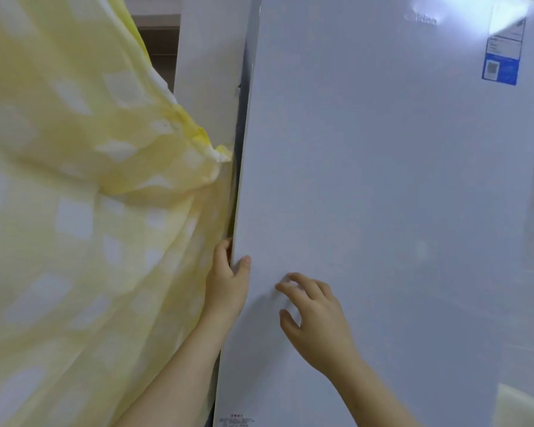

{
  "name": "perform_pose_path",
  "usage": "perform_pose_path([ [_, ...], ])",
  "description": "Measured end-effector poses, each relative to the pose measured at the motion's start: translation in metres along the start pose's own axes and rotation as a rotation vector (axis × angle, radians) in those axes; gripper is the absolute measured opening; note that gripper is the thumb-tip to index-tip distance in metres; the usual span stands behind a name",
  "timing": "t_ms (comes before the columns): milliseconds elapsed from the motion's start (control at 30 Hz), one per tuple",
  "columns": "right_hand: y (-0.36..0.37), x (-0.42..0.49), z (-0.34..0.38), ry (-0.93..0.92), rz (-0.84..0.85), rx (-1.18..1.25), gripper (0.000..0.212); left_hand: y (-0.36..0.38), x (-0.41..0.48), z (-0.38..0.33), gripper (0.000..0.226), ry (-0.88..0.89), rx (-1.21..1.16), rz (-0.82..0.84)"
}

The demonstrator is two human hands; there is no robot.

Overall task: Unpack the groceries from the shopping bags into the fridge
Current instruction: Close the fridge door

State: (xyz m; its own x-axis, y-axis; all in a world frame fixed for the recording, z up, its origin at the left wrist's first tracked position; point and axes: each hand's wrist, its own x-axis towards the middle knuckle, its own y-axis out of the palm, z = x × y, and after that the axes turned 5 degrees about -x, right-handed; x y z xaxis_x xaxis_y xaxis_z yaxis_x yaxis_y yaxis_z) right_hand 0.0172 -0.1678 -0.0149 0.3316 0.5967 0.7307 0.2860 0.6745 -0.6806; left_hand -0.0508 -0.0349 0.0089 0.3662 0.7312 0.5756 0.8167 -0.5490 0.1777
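Filling frame right, the fridge door (383, 180) is gripped edgewise by the left hand (228, 288) and touched by the relaxed, empty right hand (316, 322).

To your left you see a pale yellow curtain (74, 211) with white squares, gathered into folds. A dark brown panel (159, 38) shows behind its upper edge.

fridge door (383, 195) | white, glossy | upright | blue sticker (501, 67) upper right
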Motion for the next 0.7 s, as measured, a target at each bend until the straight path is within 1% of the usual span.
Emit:
perform_pose_path([
  [67, 0.012, 0.01, -0.004, 0.044, 0.023, -0.015, 0.039, 0.003, 0.012, 0.011, 0.049, 0.032, 0.051, 0.021],
  [167, 0.025, 0.021, -0.011, 0.066, 0.044, -0.064, 0.041, 0.007, 0.028, 0.029, 0.055, 0.067, 0.164, 0.023],
  [267, 0.035, 0.03, -0.018, 0.07, 0.118, -0.09, 0.043, 0.009, 0.038, 0.044, 0.059, 0.112, 0.399, 0.037],
  [333, 0.04, 0.036, -0.019, 0.084, 0.153, -0.118, 0.044, 0.013, 0.041, 0.055, 0.064, 0.163, 0.577, 0.074],
  [400, 0.046, 0.041, -0.021, 0.106, 0.189, -0.14, 0.046, 0.018, 0.042, 0.066, 0.067, 0.212, 0.723, 0.15],
  [467, 0.052, 0.044, -0.023, 0.128, 0.228, -0.161, 0.048, 0.024, 0.044, 0.074, 0.071, 0.206, 0.843, 0.229],
  [533, 0.059, 0.046, -0.026, 0.137, 0.244, -0.183, 0.05, 0.028, 0.047, 0.08, 0.076, 0.192, 0.933, 0.253],
  [600, 0.062, 0.047, -0.029, 0.136, 0.257, -0.2, 0.052, 0.029, 0.049, 0.083, 0.08, 0.21, 1.01, 0.242],
  [700, 0.063, 0.045, -0.029, 0.139, 0.3, -0.177, 0.055, 0.026, 0.05, 0.082, 0.084, 0.225, 1.068, 0.249],
])
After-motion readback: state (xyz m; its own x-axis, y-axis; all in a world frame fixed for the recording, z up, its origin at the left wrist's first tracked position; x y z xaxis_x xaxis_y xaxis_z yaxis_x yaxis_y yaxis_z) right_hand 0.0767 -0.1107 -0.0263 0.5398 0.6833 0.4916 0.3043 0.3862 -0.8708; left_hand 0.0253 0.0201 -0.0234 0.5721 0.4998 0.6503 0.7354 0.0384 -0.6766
